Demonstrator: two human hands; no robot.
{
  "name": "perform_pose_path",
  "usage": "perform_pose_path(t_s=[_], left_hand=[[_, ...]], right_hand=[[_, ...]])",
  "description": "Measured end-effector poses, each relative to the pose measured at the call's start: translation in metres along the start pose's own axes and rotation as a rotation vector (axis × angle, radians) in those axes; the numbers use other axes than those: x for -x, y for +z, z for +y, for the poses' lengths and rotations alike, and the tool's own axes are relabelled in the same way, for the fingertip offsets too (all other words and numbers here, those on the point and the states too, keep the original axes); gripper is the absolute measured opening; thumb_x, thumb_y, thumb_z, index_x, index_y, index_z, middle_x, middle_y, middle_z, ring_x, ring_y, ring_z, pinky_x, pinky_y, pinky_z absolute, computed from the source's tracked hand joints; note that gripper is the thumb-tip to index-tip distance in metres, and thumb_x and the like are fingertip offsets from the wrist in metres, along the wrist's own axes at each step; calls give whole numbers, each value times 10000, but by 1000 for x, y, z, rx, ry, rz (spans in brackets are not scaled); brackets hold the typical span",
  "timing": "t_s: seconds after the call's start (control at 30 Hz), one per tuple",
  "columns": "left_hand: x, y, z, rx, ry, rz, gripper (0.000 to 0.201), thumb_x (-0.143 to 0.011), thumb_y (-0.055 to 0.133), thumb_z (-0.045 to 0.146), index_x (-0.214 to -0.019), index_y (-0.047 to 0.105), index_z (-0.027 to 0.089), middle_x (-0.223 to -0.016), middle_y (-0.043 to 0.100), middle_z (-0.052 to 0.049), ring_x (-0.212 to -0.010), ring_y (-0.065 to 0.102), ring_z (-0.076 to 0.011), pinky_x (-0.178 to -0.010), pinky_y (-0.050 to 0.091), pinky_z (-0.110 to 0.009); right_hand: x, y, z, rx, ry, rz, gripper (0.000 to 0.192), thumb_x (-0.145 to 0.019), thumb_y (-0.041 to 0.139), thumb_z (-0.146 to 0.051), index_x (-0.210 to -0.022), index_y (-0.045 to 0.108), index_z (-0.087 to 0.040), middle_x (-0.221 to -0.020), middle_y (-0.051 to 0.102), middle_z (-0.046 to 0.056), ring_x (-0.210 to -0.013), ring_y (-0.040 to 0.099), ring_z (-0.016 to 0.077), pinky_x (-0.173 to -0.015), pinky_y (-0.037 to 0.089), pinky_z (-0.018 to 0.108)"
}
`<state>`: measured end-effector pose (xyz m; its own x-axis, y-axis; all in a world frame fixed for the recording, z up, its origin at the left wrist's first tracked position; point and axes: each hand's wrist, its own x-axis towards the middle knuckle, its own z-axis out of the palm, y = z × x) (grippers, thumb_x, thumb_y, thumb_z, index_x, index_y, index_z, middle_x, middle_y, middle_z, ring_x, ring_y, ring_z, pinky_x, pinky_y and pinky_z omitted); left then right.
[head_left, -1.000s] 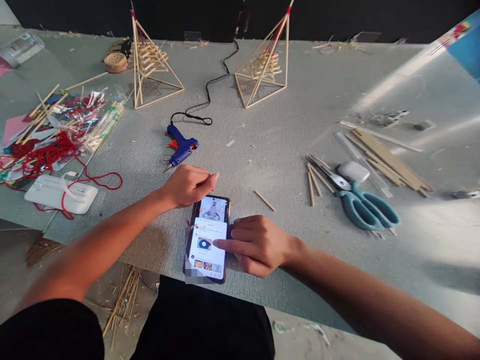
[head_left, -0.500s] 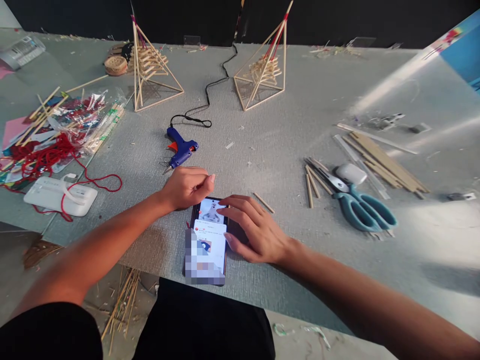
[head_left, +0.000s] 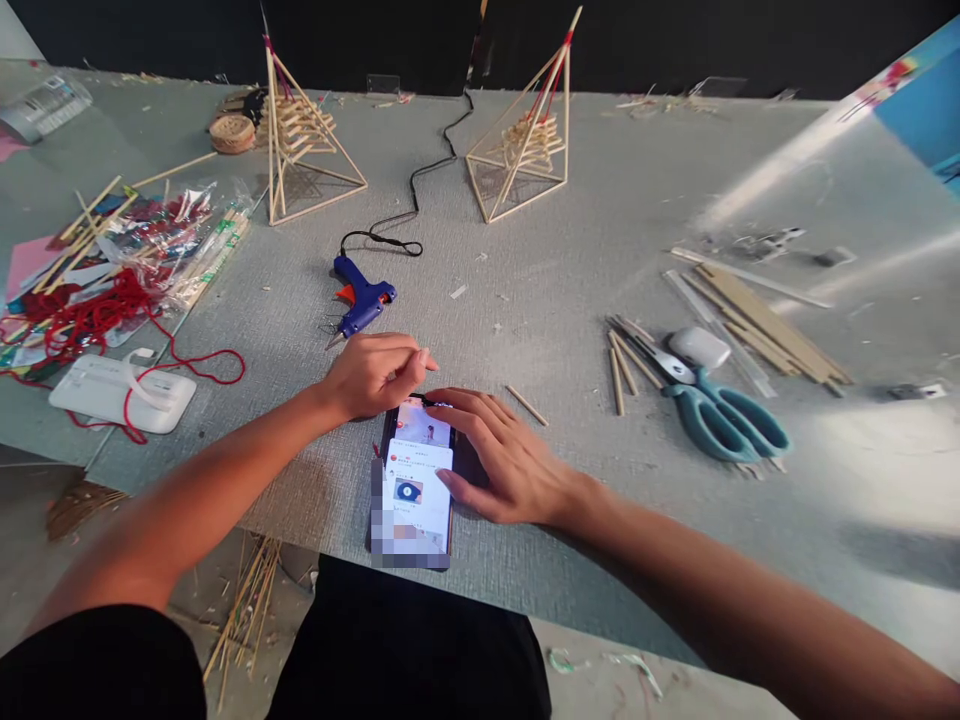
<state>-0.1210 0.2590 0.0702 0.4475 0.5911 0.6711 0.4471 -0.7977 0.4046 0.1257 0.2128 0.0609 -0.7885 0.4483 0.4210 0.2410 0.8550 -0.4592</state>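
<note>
A smartphone (head_left: 420,480) lies lit on the table near its front edge, showing a picture at the top and a list of posts below; part of the screen is pixelated. Over its right side rests my right hand (head_left: 517,460), thumb and fingers apart, the thumb over the screen and the fingers across the top. My left hand (head_left: 379,375) is loosely curled at the phone's upper left corner, with nothing seen in it. Just beyond that hand lies a blue glue gun (head_left: 365,297) with an orange trigger. A short wooden stick (head_left: 527,405) lies right of the phone.
Two stick pyramids (head_left: 304,187) (head_left: 523,205) stand at the back. Red yarn (head_left: 112,310), a white power bank (head_left: 112,395) and bagged sticks are at left. Teal-handled scissors (head_left: 724,420), a white case (head_left: 699,347) and flat wooden strips (head_left: 765,320) lie right. The glue gun's black cord (head_left: 414,185) runs backward.
My right thumb has moved left onto the screen, and the fingers have shifted over the phone's top. The picture on the screen differs. A left fingertip now pokes out a little further.
</note>
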Motion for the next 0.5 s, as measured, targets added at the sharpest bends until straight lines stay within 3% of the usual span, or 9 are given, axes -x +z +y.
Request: perform_pose_path(t_s=[0.5], left_hand=[[2,2,-3,-82,-32,-66,525,-1060,428,338,-622,680,196,-558,675,-25,-519,620,-112,-532,454,-270]], right_hand=[[-2,-1,0,-2,18,4,644,-997,600,-461,-1509,399,-126,-1463,563,252,-1331,582,366,-1053,547,589]])
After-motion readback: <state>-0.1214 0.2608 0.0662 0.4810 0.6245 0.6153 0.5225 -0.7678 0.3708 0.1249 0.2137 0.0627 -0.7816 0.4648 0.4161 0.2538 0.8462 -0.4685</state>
